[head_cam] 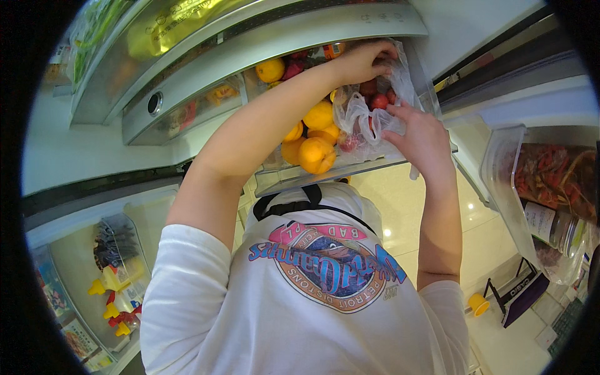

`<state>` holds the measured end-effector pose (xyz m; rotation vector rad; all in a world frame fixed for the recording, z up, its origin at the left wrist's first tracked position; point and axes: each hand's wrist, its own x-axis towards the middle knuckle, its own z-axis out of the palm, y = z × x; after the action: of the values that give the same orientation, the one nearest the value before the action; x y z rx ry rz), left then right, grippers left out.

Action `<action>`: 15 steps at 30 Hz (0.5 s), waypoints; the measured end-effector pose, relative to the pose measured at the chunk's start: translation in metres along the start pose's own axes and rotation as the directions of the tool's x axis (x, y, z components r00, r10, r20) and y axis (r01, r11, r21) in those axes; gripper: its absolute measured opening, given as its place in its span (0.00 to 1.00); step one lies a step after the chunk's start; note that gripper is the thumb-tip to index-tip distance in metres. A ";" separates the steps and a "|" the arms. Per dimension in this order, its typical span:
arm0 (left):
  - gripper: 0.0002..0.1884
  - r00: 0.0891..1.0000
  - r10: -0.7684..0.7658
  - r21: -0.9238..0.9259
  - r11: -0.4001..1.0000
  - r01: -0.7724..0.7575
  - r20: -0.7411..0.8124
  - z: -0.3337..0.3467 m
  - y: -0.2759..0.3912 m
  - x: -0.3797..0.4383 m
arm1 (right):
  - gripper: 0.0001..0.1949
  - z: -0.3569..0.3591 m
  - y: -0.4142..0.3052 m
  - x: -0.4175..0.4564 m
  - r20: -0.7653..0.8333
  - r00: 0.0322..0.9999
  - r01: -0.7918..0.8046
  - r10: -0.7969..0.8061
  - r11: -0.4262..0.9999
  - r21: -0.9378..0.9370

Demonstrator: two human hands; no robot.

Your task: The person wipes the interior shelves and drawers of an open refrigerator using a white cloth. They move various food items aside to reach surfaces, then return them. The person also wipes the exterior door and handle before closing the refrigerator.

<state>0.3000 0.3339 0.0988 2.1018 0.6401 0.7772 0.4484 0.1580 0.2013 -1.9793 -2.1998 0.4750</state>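
Note:
A refrigerator drawer (281, 180) is pulled out in front of me. At its right end lies a clear plastic bag (351, 115) with round red fruits (378, 101) in and around it. My left hand (372, 61) reaches across to the bag's far side, fingers curled at the plastic film; whether it grips the film is not clear. My right hand (417, 133) rests at the bag's near right side, thumb and forefinger apart, touching the plastic near the fruit. Left of the bag, several orange-yellow fruits (317, 155) are piled, partly under my left forearm.
Another drawer (187, 51) overhangs the far side. An opened door with shelf bins stands on each side; the right bin (501, 159) holds a bag of dried red food and a glass jar (548, 225). The left bin holds yellow-capped bottles (115, 279).

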 end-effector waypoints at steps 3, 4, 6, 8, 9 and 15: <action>0.14 0.993 -0.119 0.118 0.986 0.120 -0.013 -0.005 0.015 0.005 | 0.20 0.002 0.006 -0.002 -0.035 0.992 0.124 -0.124 0.992 0.009; 0.13 0.993 -0.117 0.202 0.972 0.116 -0.006 -0.007 0.025 0.004 | 0.19 -0.004 0.004 -0.002 -0.019 0.989 0.148 -0.148 0.989 0.023; 0.13 0.998 -0.054 0.303 0.952 0.050 0.007 -0.009 0.037 -0.003 | 0.17 -0.009 0.003 -0.001 -0.020 0.975 0.223 -0.222 0.970 0.100; 0.13 0.997 0.069 0.339 0.938 -0.073 0.023 -0.014 0.044 -0.014 | 0.16 -0.010 0.005 -0.001 -0.063 0.947 0.322 -0.316 0.920 0.222; 0.14 0.993 0.106 0.372 0.921 -0.117 0.050 -0.017 0.047 -0.022 | 0.13 -0.010 0.008 -0.001 -0.036 0.949 0.313 -0.315 0.913 0.262; 0.18 0.980 -0.098 0.725 0.687 -0.058 0.172 -0.018 0.069 -0.054 | 0.22 -0.025 -0.003 -0.010 0.357 0.918 0.159 -0.174 0.985 0.071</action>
<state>0.2627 0.2691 0.1470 2.8453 0.9735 0.2841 0.4541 0.1516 0.2267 -1.7773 -2.5195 0.9164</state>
